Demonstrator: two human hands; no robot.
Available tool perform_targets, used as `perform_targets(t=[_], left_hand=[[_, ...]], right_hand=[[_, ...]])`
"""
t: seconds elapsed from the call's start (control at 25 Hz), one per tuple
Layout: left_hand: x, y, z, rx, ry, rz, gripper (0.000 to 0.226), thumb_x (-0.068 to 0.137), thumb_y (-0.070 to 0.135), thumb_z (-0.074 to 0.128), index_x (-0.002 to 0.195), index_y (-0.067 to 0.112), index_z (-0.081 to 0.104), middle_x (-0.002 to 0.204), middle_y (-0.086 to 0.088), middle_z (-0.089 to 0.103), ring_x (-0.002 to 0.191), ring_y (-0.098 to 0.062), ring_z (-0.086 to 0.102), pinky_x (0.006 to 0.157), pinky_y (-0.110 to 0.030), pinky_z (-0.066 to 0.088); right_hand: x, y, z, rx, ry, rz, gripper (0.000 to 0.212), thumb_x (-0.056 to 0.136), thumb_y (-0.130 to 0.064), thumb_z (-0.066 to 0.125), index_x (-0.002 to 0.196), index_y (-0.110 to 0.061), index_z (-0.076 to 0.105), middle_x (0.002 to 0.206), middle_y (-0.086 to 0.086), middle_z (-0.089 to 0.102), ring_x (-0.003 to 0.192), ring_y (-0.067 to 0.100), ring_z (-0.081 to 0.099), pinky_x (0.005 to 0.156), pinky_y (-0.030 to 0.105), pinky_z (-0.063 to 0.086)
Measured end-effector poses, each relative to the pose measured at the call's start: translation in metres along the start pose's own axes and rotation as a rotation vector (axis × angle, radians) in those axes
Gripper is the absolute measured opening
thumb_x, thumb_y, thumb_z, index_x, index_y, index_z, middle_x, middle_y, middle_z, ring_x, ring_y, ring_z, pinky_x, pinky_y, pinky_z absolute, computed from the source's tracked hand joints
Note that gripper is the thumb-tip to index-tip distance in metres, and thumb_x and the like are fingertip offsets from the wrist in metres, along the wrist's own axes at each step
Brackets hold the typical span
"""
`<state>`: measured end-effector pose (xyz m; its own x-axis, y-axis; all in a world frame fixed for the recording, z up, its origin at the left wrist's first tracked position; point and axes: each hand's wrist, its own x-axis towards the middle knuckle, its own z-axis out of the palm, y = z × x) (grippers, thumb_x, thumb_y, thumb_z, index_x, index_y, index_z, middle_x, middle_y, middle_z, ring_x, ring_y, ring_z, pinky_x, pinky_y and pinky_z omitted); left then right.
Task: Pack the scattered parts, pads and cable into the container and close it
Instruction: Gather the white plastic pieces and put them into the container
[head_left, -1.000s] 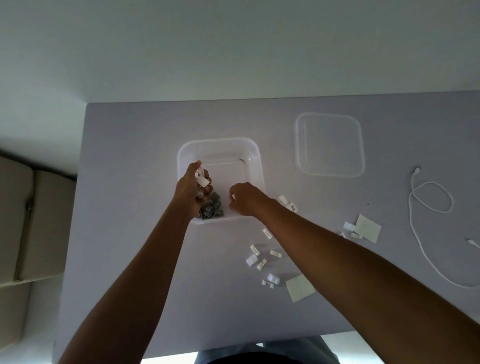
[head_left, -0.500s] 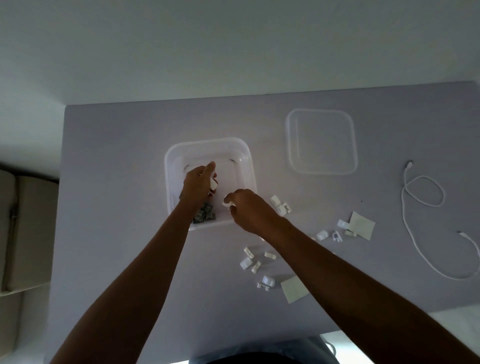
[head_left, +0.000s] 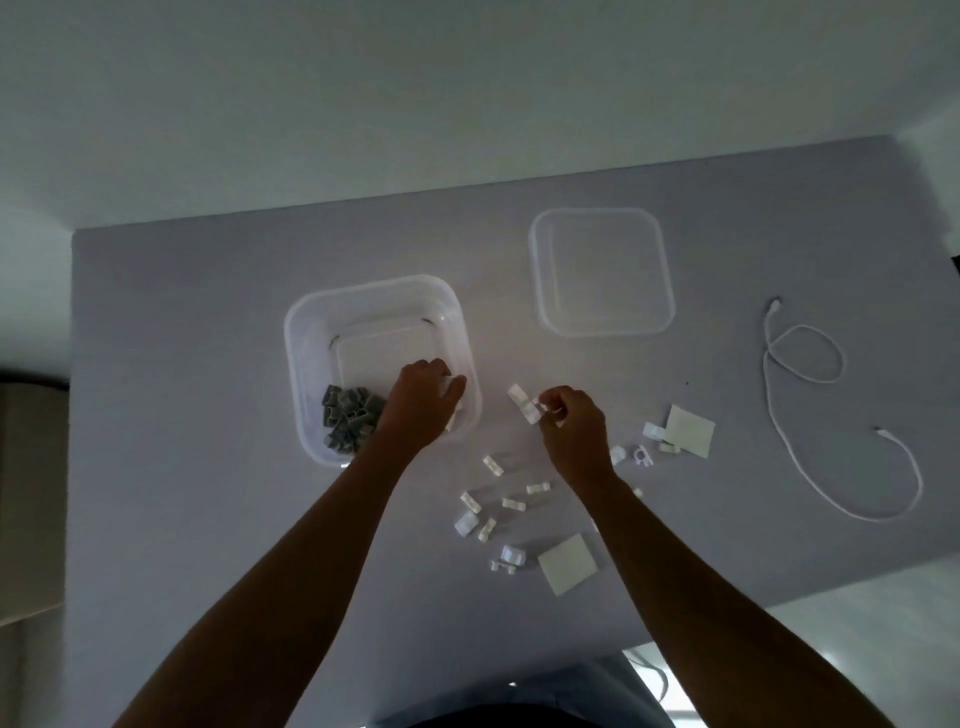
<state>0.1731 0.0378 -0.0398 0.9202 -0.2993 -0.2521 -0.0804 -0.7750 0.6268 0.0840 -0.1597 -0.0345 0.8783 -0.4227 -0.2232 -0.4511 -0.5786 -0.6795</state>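
I see left hand inside container, grip unclear. Right hand pinches white clip just right of container.

Grey table fills most of view, far edge against pale wall. Beige cushioned seat beside table at left edge, partly cut off. Light floor visible past table's near right corner. Dark strip at far right edge, unidentifiable
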Motion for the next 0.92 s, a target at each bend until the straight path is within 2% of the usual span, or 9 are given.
perform_targets(t=[0.12,0.24,0.44,0.68,0.8,0.92], left_hand=[[-0.003,-0.003,0.001,0.017,-0.006,0.000,0.025,0.091,0.030,0.063,0.088,0.005,0.066,0.085,-0.016,0.064,0.080,-0.029,0.056,0.080,-0.043,0.048],[-0.006,-0.003,0.002,0.042,-0.078,-0.032,0.025,0.091,0.033,0.062,0.090,0.008,0.066,0.090,-0.013,0.064,0.084,-0.026,0.055,0.079,-0.035,0.044],[-0.014,0.000,0.001,0.068,-0.024,-0.026,0.025,0.093,0.030,0.058,0.095,0.007,0.068,0.093,-0.014,0.068,0.089,-0.031,0.060,0.083,-0.041,0.047],[-0.025,0.015,0.000,0.131,0.092,-0.099,0.025,0.092,0.033,0.056,0.101,0.013,0.068,0.101,-0.009,0.070,0.095,-0.029,0.061,0.086,-0.048,0.050],[-0.029,0.024,0.001,0.136,0.132,-0.136,0.026,0.092,0.032,0.056,0.107,0.013,0.065,0.108,-0.008,0.068,0.103,-0.029,0.059,0.090,-0.047,0.045],[-0.035,0.038,0.004,0.081,0.213,-0.058,0.023,0.091,0.026,0.058,0.111,0.013,0.061,0.111,-0.009,0.065,0.105,-0.028,0.057,0.089,-0.046,0.047]], right_hand=[[-0.001,0.002,0.008,-0.109,-0.082,-0.064,0.032,0.080,0.001,0.062,0.110,-0.010,0.065,0.101,0.012,0.062,0.093,0.029,0.061,0.081,0.035,0.052],[-0.001,-0.003,0.018,-0.212,-0.107,-0.109,0.044,0.081,-0.002,0.062,0.124,-0.014,0.059,0.112,0.013,0.058,0.106,0.030,0.055,0.083,0.041,0.054],[0.003,-0.010,0.028,-0.378,-0.098,-0.113,0.039,0.088,-0.009,0.061,0.125,-0.020,0.059,0.114,0.007,0.053,0.106,0.024,0.050,0.073,0.036,0.054],[-0.003,0.001,0.029,-0.437,-0.082,-0.261,0.029,0.089,-0.005,0.059,0.112,-0.021,0.068,0.108,0.004,0.061,0.100,0.024,0.052,0.063,0.029,0.048],[-0.006,0.012,0.029,-0.391,-0.107,-0.301,0.026,0.088,-0.003,0.058,0.106,-0.019,0.070,0.104,0.006,0.063,0.097,0.025,0.054,0.063,0.028,0.045],[-0.005,0.021,0.024,-0.169,-0.128,-0.223,0.021,0.087,-0.005,0.063,0.104,-0.013,0.072,0.101,0.009,0.066,0.093,0.026,0.062,0.075,0.029,0.051]])
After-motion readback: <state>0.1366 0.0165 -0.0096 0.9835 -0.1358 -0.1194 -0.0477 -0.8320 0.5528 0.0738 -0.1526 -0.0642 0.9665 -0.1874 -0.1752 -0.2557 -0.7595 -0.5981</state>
